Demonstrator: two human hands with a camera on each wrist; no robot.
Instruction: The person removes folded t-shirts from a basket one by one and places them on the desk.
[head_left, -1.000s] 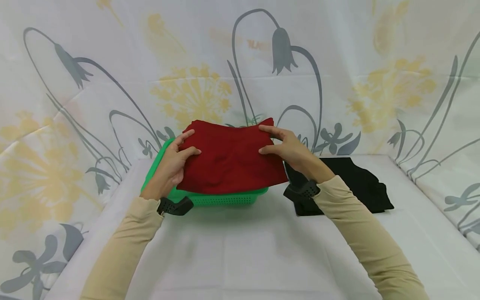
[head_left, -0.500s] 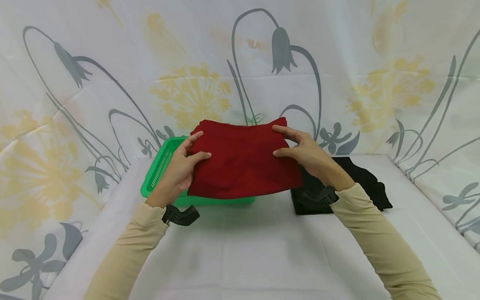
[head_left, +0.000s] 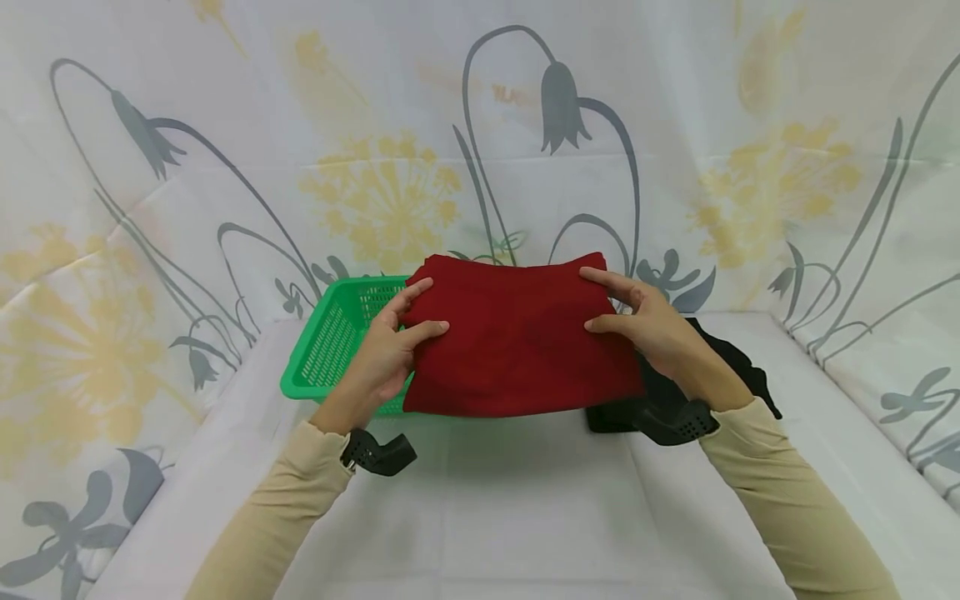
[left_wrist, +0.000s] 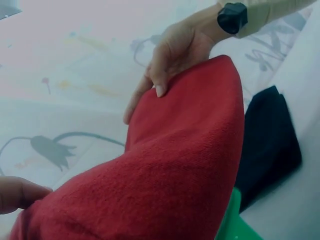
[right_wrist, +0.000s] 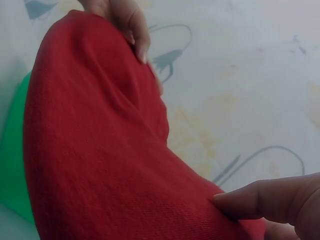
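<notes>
A folded red cloth (head_left: 517,342) hangs stretched between my two hands, raised in front of the basket. My left hand (head_left: 382,358) pinches its left side, thumb in front and the other fingers near the top corner. On the opposite side my right hand (head_left: 652,325) pinches the cloth the same way. The right wrist view shows the right thumb (right_wrist: 245,200) pressing on the red fabric. The cloth's lower edge hangs loose and covers part of the green basket (head_left: 303,375).
Behind my right wrist, a folded black cloth (head_left: 738,362) lies on the white-covered table (head_left: 525,517). The green perforated basket stands at the back left. A flower-patterned sheet (head_left: 480,108) rises behind and at both sides.
Both hands have carried the red cloth to the right and a little toward me. More of the basket's inside now shows, and more of the black cloth is covered.
</notes>
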